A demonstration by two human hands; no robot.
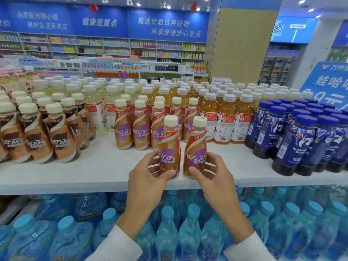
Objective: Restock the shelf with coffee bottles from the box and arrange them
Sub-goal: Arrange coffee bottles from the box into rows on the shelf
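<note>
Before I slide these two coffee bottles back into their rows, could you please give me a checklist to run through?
1. Left hand grips the left bottle: ok.
2. Right hand grips the right bottle: ok.
3. Both upright, labels facing front: ok.
4. Bases seated on the shelf: cannot tell, fingers hide them.
5. Matching purple-label row straight behind, bare shelf between: ok.
6. Box within reach for more: cannot tell, not in view.
</note>
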